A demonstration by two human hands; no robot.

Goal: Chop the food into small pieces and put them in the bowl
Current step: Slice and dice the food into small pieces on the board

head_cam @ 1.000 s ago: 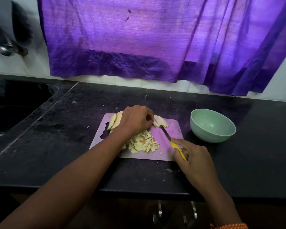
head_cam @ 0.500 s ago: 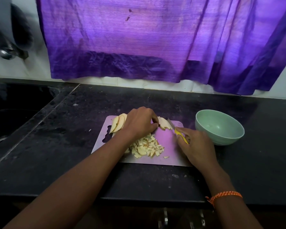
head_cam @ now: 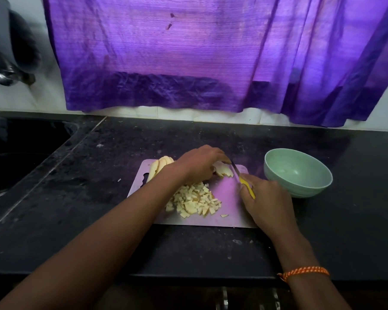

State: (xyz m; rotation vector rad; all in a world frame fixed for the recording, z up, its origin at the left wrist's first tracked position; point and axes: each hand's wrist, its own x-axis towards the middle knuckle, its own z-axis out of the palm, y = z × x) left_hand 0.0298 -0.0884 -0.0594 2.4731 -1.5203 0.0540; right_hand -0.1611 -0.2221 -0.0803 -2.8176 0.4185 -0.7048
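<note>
A pale cutting board [head_cam: 230, 198] lies on the black counter. A pile of small chopped pieces [head_cam: 195, 201] sits in its middle. My left hand [head_cam: 197, 165] holds down a few pale slices [head_cam: 222, 170] at the board's far edge. More uncut slices [head_cam: 159, 166] lie stacked at the far left corner. My right hand [head_cam: 264, 200] grips a yellow-handled knife [head_cam: 242, 179], whose blade points away from me beside the held slices. An empty green bowl [head_cam: 298, 173] stands just right of the board.
A dark sink [head_cam: 20, 153] is set into the counter [head_cam: 211, 247] at the left. A purple curtain [head_cam: 199, 52] hangs over the back wall. Round metal objects [head_cam: 7, 74] sit at the far left. The counter's front edge runs close under my arms.
My right hand has brought the knife from the board's near right side up to the slices under my left hand. My view has shifted slightly.
</note>
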